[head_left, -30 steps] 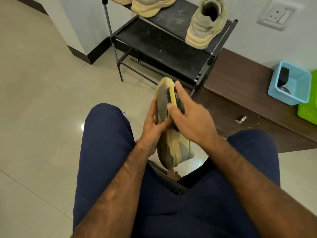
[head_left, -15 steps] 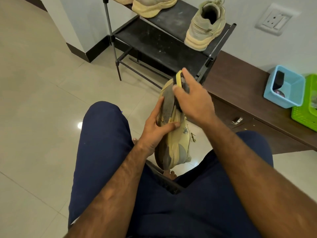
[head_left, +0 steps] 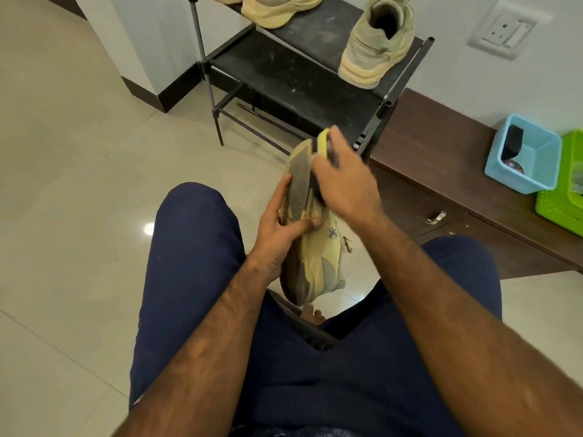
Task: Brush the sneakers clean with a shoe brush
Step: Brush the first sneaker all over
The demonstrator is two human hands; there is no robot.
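Here, left hand (head_left: 277,234) grips sneaker (head_left: 315,266); right hand (head_left: 344,187) holds brush (head_left: 322,141) at sole edge.

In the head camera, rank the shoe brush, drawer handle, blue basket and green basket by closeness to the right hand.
1. shoe brush, in the right hand
2. drawer handle, cabinet front
3. blue basket, on cabinet top
4. green basket, far right edge

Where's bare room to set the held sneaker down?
Bare: shoe rack's lower shelf; cabinet top between rack and blue basket; floor tiles left of the rack. Crowded: top shelf, only a gap between left sneaker and right sneaker; cabinet's right end, taken by that basket and the green basket.
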